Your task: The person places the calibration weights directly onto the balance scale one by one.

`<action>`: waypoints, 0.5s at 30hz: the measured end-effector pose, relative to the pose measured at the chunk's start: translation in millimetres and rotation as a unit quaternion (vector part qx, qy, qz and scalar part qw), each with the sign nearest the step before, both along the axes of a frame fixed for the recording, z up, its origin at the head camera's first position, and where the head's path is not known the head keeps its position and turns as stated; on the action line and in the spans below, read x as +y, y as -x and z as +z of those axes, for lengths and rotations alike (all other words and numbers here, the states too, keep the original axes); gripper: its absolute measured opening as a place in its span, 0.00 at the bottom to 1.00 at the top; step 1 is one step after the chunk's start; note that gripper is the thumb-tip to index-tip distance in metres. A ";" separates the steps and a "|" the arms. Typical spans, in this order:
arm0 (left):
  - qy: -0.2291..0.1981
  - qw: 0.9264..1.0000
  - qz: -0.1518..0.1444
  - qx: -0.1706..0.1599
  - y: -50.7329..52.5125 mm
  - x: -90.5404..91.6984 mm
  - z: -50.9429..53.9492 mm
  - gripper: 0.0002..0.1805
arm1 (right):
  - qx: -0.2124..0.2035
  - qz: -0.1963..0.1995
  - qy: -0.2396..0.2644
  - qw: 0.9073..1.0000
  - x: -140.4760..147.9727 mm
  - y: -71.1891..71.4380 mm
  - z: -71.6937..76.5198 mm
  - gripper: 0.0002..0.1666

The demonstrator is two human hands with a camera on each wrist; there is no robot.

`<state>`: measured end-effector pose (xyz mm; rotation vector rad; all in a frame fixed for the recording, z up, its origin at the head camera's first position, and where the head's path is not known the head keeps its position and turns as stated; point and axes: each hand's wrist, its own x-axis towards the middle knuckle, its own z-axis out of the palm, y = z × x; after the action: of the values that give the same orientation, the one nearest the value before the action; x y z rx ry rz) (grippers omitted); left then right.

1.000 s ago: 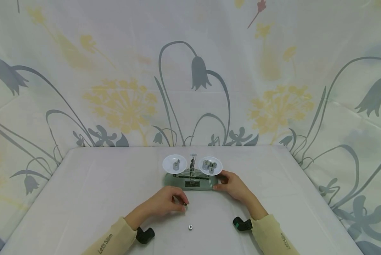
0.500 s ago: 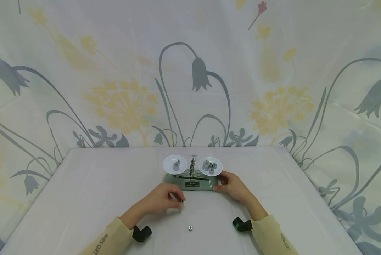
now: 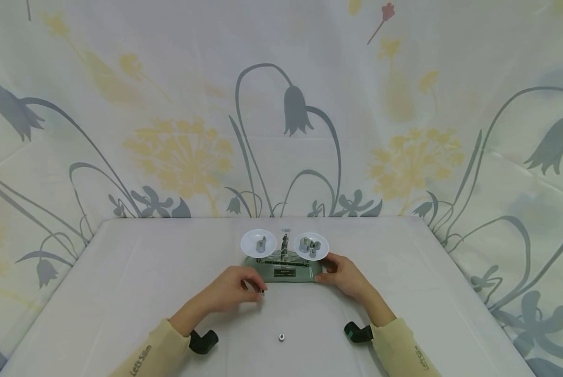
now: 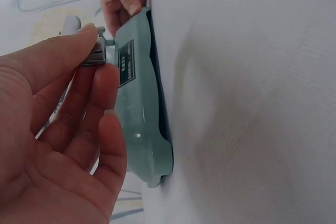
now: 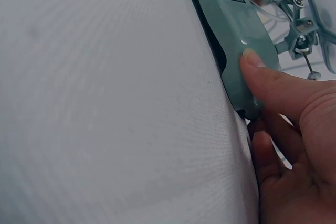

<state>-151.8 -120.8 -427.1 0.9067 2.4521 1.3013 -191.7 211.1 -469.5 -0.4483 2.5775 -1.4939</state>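
Thumb and fingertips of my left hand (image 3: 231, 290) pinch a small shiny metal weight (image 4: 95, 54), held above the tabletop just in front of the balance scale's left end. The green balance scale (image 3: 305, 272) stands at the middle of the table. My right hand (image 3: 344, 273) grips its right end, thumb on the front of the base in the right wrist view. On the left pan (image 3: 248, 243) sit a metal weight (image 3: 261, 246) and a smaller piece. Several metal weights (image 3: 304, 244) stand on the right pan (image 3: 323, 252).
One loose small metal weight (image 3: 282, 337) lies on the white tablecloth (image 3: 404, 272) nearer to me. Black wrist cameras (image 3: 205, 342) jut inward from both sleeves. A floral curtain (image 3: 281, 157) hangs behind the table's back edge.
My left hand has moved left and slightly away from me, carrying the pinched weight toward the scale's left end. My right hand stays at the base.
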 end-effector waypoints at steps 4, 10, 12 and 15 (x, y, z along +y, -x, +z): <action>0.001 1.000 0.002 0.003 1.3 -1.9 0.4 0.08 | 0.010 -0.003 -0.006 1.000 -1.4 -0.6 -1.0 0.35; -0.008 1.000 0.002 0.011 1.8 -6.2 4.2 0.08 | 0.007 -0.005 -0.011 1.000 -1.3 0.1 -1.8 0.35; -0.013 1.000 0.002 0.013 2.3 -8.3 6.1 0.09 | 0.002 -0.004 -0.007 1.000 -0.5 0.3 -1.5 0.36; -0.016 1.000 0.007 0.016 3.8 -11.7 9.2 0.09 | 0.001 -0.002 0.000 1.000 -0.1 0.0 -0.8 0.37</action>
<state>-155.6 -132.5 -417.9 0.9257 2.4734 1.3448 -191.7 211.0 -470.3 -0.4449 2.5825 -1.4946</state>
